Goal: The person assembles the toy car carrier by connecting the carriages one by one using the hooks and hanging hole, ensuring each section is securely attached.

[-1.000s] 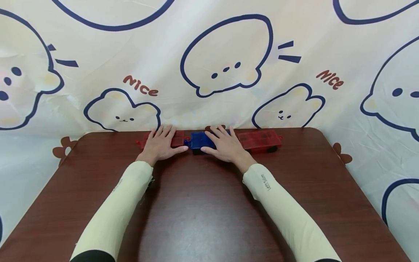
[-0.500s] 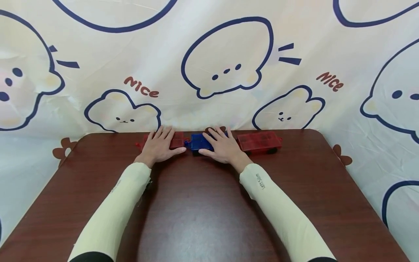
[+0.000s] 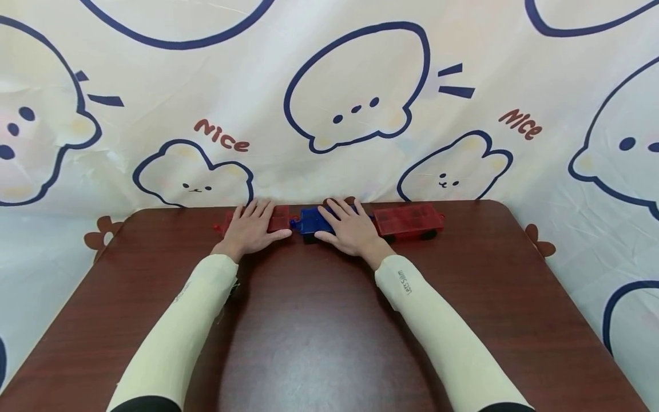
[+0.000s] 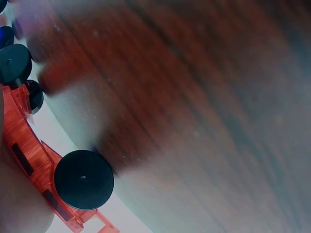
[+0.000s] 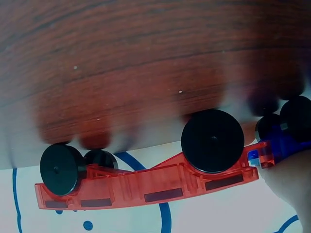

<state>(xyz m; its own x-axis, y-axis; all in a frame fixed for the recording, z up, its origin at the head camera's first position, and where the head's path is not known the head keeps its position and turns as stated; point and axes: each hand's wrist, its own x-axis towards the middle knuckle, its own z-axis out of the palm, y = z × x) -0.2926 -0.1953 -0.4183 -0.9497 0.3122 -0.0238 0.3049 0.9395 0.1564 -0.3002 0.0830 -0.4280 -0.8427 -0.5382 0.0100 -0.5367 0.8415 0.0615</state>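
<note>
Fingers (image 3: 338,211) of both hands were straight and spread: the right hand (image 3: 354,232) rested on the blue car (image 3: 310,220), the left hand (image 3: 247,232) on the red car (image 3: 281,218) left of it.

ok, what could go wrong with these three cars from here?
Wheels sit near the far edge of the table; a push might roll them over it.
The left grip and right grip lie open on the left red car and blue car; lifting might slip.
No fingers lie on the right red car; its coupling might unhook if pulled.
</note>
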